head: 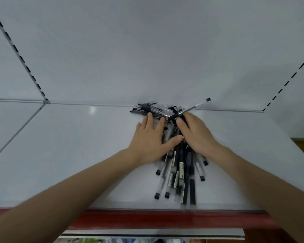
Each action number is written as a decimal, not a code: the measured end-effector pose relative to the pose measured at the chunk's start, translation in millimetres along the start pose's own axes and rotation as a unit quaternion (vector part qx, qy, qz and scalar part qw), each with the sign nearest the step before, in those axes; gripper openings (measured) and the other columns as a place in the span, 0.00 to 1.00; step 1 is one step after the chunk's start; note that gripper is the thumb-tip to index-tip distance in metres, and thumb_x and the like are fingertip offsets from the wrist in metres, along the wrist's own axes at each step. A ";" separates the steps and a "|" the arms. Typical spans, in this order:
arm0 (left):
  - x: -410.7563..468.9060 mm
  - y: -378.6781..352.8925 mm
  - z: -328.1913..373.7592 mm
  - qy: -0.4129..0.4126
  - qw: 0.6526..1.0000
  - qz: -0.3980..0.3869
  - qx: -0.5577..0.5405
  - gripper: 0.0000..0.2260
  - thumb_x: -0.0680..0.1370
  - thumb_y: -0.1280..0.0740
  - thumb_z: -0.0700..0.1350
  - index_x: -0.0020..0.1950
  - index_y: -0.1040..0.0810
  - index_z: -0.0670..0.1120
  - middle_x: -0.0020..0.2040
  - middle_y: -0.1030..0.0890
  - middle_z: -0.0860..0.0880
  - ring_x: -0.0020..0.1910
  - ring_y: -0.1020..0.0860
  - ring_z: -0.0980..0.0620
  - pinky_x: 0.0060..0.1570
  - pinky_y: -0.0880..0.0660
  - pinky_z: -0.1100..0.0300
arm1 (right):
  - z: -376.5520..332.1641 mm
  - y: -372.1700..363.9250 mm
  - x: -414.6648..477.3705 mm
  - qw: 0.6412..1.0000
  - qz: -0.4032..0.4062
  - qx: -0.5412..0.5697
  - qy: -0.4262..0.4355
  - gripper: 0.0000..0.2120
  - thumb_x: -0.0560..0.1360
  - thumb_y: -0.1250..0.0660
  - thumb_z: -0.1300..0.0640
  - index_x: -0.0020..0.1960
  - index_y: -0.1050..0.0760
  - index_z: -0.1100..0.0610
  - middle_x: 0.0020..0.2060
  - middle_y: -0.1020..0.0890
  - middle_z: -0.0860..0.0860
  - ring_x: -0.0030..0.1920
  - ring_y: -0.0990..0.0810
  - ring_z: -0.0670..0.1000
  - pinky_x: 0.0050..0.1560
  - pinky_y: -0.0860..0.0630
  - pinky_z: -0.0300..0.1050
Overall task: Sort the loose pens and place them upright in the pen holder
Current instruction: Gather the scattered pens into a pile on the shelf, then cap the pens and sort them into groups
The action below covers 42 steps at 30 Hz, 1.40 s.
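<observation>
A heap of several loose black and clear pens lies on a white shelf, running from the back wall toward the front edge. My left hand lies flat on the pile's left side with fingers spread, its thumb across the pens. My right hand presses on the pile's right side. One clear pen with a black cap sticks up at a slant above my right fingertips; I cannot tell whether the fingers grip it. No pen holder is in view.
The shelf has a white back panel with slotted upright rails at the left and right. A red strip runs along the shelf's front edge. A lower shelf with coloured goods shows below.
</observation>
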<state>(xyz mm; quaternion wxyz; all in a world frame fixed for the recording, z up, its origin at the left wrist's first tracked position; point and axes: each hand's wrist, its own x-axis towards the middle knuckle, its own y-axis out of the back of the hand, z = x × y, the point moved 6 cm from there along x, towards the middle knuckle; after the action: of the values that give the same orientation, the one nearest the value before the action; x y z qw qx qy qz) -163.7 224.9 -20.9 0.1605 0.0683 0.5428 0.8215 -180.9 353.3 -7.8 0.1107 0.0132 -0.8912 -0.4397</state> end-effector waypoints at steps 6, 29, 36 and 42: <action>-27.4 19.3 -19.6 -0.015 0.999 -0.008 -0.035 0.40 0.69 0.51 0.71 0.76 0.54 0.51 0.77 0.60 0.46 0.76 0.60 0.48 0.73 0.58 0.51 | 3.2 37.3 -25.7 0.998 0.035 -0.016 -0.050 0.16 0.77 0.40 0.48 0.57 0.25 0.59 0.58 0.23 0.52 0.61 0.28 0.51 0.55 0.37 0.37; -50.2 32.1 -30.9 -0.082 0.995 0.006 0.054 0.47 0.63 0.61 0.74 0.72 0.39 0.44 0.74 0.41 0.46 0.72 0.45 0.53 0.64 0.53 0.70 | 32.3 37.2 -1.1 0.973 -0.044 -0.224 -0.026 0.23 0.77 0.58 0.44 0.47 0.29 0.56 0.41 0.26 0.53 0.51 0.27 0.59 0.57 0.34 0.51; -48.4 33.4 -32.4 -0.117 0.992 0.023 0.046 0.46 0.63 0.62 0.72 0.69 0.35 0.45 0.72 0.38 0.45 0.70 0.43 0.52 0.61 0.52 0.71 | 15.7 35.2 -21.7 0.984 -0.071 -0.162 -0.015 0.15 0.80 0.55 0.48 0.48 0.31 0.52 0.44 0.25 0.52 0.48 0.28 0.55 0.48 0.37 0.43; -45.6 36.2 -35.9 -0.105 0.994 0.037 0.004 0.41 0.65 0.55 0.70 0.68 0.32 0.46 0.72 0.36 0.46 0.71 0.38 0.52 0.60 0.47 0.72 | 26.9 53.4 -42.9 0.985 -0.115 -0.128 -0.010 0.15 0.78 0.43 0.63 0.64 0.29 0.56 0.57 0.24 0.52 0.52 0.27 0.50 0.45 0.37 0.27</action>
<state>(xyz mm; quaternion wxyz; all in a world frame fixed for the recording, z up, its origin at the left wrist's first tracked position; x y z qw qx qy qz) -138.0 165.3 0.5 0.1856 0.1745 0.5232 0.8132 -140.8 412.3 10.4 0.0516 0.0974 -0.8213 -0.5598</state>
